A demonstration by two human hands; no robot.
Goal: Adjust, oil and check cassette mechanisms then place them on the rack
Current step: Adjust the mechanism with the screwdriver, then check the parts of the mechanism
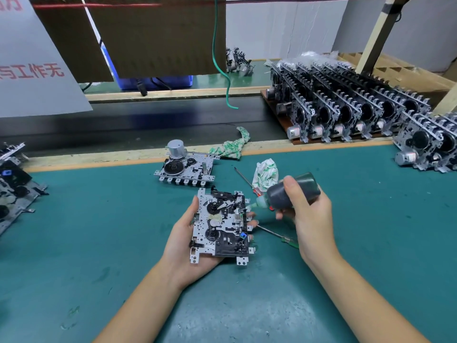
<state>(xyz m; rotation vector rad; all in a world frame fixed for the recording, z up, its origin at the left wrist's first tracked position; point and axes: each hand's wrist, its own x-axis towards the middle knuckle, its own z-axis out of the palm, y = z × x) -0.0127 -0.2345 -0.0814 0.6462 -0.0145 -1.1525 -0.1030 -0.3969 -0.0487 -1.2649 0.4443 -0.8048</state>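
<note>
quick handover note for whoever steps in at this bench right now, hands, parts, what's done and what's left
Left hand cradles a cassette mechanism face up. Right hand grips the oil bottle, nozzle at the mechanism's right edge.
Another mechanism lies on the mat behind. Two screwdrivers lie nearby.
Rack at right is already well filled.
Left: finish oiling, check, rack the held unit.

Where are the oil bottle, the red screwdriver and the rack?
oil bottle (294, 191): head view, dark body.
red screwdriver (257, 191): head view, red handle.
rack (272, 105): head view, wooden base's left edge.
</note>
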